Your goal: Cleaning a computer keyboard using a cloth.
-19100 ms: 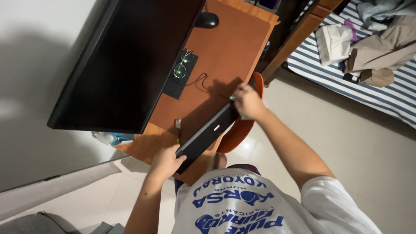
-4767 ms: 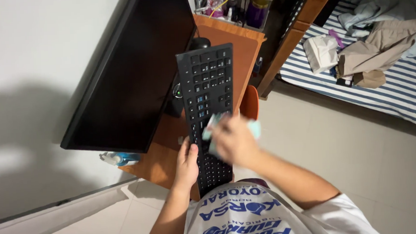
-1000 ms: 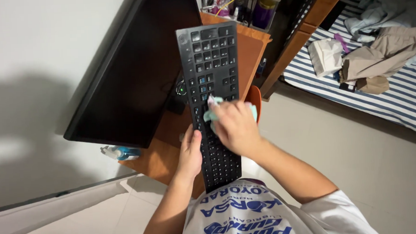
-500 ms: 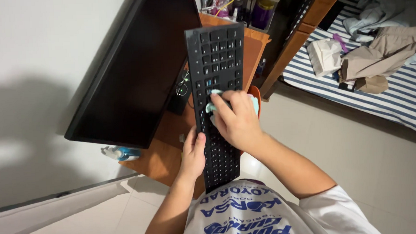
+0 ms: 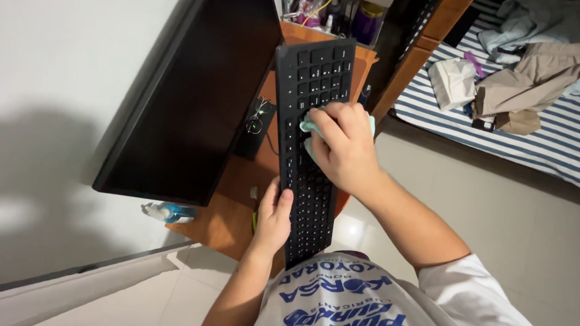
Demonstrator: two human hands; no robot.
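Observation:
I hold a long black keyboard (image 5: 313,74) up on end over the wooden desk (image 5: 238,178), keys facing me. My left hand (image 5: 274,217) grips its lower left edge, thumb on the keys. My right hand (image 5: 341,144) presses a pale green cloth (image 5: 309,124) against the keys about the middle of the board. Most of the cloth is hidden under my fingers.
A large dark monitor (image 5: 193,99) stands on the desk at the left, with glasses (image 5: 255,122) by its base. A spray bottle (image 5: 168,212) lies beside the desk's near corner. Bottles and cables crowd the desk's far end. A striped bed (image 5: 549,132) with clothes is at the right.
My right hand with the cloth has slid up the keys toward the keyboard's far end. The keyboard has shifted slightly right. Earlier it was held flat, edge on, over the desk.

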